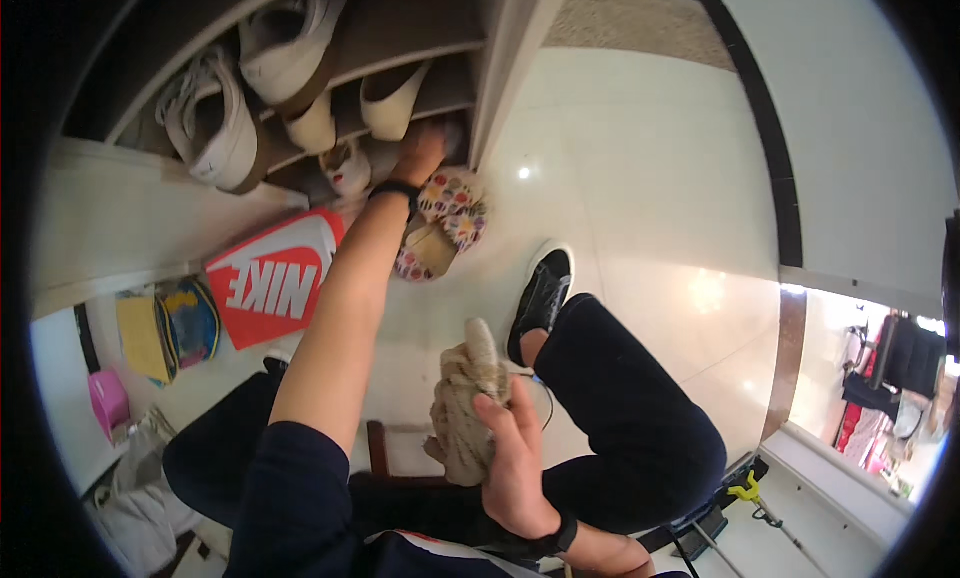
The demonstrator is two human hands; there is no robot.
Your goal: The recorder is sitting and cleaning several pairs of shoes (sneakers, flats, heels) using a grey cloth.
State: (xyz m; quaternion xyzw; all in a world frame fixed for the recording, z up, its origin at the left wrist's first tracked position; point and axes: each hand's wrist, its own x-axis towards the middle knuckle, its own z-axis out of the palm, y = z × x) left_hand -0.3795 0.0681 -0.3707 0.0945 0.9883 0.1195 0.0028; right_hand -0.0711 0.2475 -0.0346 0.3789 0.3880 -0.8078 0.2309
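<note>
My left hand point(424, 154) reaches into the bottom level of a shoe cabinet point(491, 90), at its right end. Its fingers are in shadow beside a dim greyish thing, and whether they grip it cannot be told. Just below that wrist lies a pair of colourful patterned slippers point(469, 222) on the floor. In front of my body, my right hand point(517, 458) grips a crumpled, soiled beige cloth point(465, 428). White sneakers point(217, 135), cream shoes point(390, 105) and a small white shoe point(346, 169) stand on the cabinet's shelves.
A red Nike shoebox point(274, 293) is left of my left forearm. Further left are a blue and yellow bag point(187, 323) and a pink container point(109, 402). My black shoe point(544, 293) rests on the glossy tiled floor. Long-handled tools point(757, 503) lie at the lower right.
</note>
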